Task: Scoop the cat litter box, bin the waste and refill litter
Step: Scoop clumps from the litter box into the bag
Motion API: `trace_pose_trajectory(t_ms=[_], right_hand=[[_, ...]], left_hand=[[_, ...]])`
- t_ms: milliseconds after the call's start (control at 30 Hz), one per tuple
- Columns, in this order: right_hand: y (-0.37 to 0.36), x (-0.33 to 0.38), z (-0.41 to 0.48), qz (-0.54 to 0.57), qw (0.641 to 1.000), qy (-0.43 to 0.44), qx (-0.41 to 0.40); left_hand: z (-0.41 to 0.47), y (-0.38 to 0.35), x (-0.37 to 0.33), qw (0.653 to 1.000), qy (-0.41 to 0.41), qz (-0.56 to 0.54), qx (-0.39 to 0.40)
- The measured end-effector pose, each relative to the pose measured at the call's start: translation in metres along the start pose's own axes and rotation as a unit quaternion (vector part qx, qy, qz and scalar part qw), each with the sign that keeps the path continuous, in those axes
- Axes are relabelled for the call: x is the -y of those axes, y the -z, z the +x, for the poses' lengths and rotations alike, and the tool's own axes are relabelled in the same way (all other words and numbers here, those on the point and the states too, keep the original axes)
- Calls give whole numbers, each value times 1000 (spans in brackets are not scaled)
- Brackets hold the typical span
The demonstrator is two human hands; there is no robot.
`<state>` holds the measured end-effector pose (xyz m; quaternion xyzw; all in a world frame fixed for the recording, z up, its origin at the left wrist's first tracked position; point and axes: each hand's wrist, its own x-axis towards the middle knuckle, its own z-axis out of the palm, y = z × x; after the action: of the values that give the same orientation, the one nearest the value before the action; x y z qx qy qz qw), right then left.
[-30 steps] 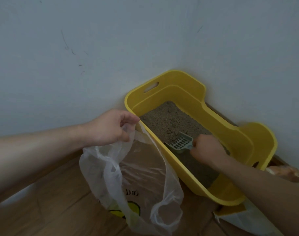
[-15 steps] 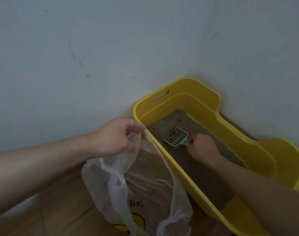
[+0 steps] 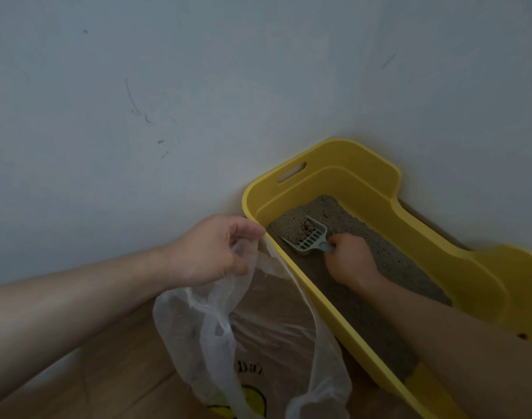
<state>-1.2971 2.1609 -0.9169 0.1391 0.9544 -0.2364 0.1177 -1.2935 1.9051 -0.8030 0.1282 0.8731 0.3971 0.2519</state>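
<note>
A yellow litter box (image 3: 343, 179) stands in the wall corner, holding grey-brown litter (image 3: 364, 297). My right hand (image 3: 351, 261) is inside the box and grips the handle of a pale green slotted scoop (image 3: 308, 237). Dark clumps lie in the scoop, near the box's far end. My left hand (image 3: 210, 249) pinches the rim of a clear plastic bag (image 3: 252, 343) and holds its mouth wide beside the box's near left wall. The bag hangs down to the floor and carries a yellow print low on its front.
Pale walls (image 3: 167, 101) meet behind the box and close it in at the back and right. Wooden floor (image 3: 113, 376) shows under the bag at the lower left. The box has a slot handle (image 3: 292, 172) in its far wall.
My right hand has pushed the scoop through the litter toward the box's far end, and dark clumps now sit in it. The left hand keeps holding the bag.
</note>
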Motion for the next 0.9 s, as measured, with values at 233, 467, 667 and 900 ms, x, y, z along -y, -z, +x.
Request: trace_pose_trajectory(t_ms=[233, 467, 667, 900], right_hand=[[16, -14, -19, 17, 1000, 7, -24], [35, -18, -46, 8, 998, 17, -60], [49, -22, -64, 7, 998, 12, -62], [68, -26, -82, -12, 998, 20, -65]], left_hand=[[-5, 2, -8, 1000, -3, 8, -4], [-12, 1, -11, 999, -11, 32, -7], [-19, 1, -11, 999, -7, 49, -6], [-24, 1, -14, 998, -14, 58, -13]])
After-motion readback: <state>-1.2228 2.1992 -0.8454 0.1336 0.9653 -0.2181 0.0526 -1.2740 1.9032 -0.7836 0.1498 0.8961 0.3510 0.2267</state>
